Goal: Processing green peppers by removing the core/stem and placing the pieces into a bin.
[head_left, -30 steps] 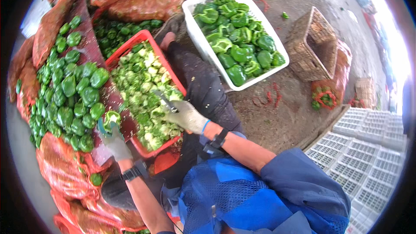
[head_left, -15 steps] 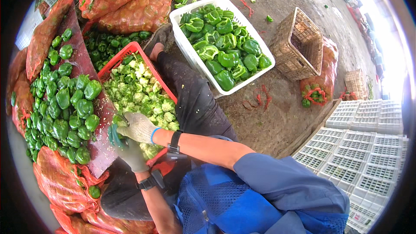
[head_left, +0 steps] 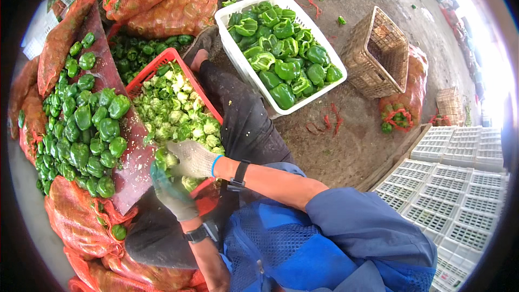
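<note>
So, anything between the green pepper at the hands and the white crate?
Yes: the right hand is right at the green pepper, then the red crate and dark-trousered leg lie across the line to the white crate. Their heights relative to it can't be judged.

Brown lattice crate point(head_left: 370, 65) on bare floor point(head_left: 303, 148), red netting scraps point(head_left: 338, 120), white grid-patterned crates point(head_left: 451, 190) — ranked at lower right.
</note>
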`<action>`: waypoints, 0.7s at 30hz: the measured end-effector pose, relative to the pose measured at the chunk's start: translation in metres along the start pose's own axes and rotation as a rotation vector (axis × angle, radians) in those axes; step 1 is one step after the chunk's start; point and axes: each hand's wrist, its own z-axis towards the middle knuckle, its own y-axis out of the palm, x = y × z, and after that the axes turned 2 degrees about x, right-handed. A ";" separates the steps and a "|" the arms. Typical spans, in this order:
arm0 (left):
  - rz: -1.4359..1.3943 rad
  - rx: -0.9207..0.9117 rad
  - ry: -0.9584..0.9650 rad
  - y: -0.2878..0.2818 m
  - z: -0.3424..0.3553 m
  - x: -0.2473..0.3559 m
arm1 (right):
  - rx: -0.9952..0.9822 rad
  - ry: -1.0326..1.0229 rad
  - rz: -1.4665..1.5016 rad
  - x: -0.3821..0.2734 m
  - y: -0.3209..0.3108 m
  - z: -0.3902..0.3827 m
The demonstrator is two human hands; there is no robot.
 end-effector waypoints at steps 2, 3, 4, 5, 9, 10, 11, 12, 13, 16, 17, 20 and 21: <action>0.187 -0.019 0.108 0.007 -0.005 0.002 | 0.065 -0.020 -0.023 0.002 -0.003 -0.007; 0.279 -0.019 0.163 0.011 -0.007 0.004 | 0.093 -0.031 -0.034 -0.001 -0.007 -0.010; 0.304 -0.056 0.135 0.015 -0.011 0.009 | 0.054 -0.002 -0.056 -0.002 -0.015 -0.012; 0.328 -0.094 0.107 0.018 -0.013 0.013 | 0.055 -0.004 -0.052 -0.002 -0.023 -0.014; 0.030 -0.128 -0.051 0.008 -0.015 -0.016 | -0.136 0.082 -0.024 -0.011 -0.044 -0.026; 0.093 -0.163 -0.032 0.011 -0.016 -0.016 | -0.133 0.040 0.004 -0.008 -0.045 -0.031; 0.155 -0.197 -0.012 0.013 -0.017 -0.017 | -0.131 -0.001 0.032 -0.006 -0.046 -0.036; 0.055 -0.123 -0.101 0.019 -0.017 -0.016 | -0.130 0.026 -0.021 -0.006 -0.050 -0.040; -0.045 -0.047 -0.190 0.023 -0.017 -0.014 | -0.127 0.023 -0.021 -0.002 -0.048 -0.041; -0.093 0.021 -0.219 0.025 -0.020 -0.034 | -0.030 -0.017 -0.222 0.011 -0.037 -0.050; -0.051 0.052 -0.201 0.024 -0.020 -0.038 | -0.031 -0.021 -0.221 0.014 -0.033 -0.053; -0.065 0.003 -0.375 0.038 -0.025 -0.003 | 0.099 -0.062 -0.196 0.021 -0.030 -0.061; -0.063 0.015 -0.373 0.033 -0.026 -0.004 | 0.088 -0.048 -0.227 0.019 -0.031 -0.061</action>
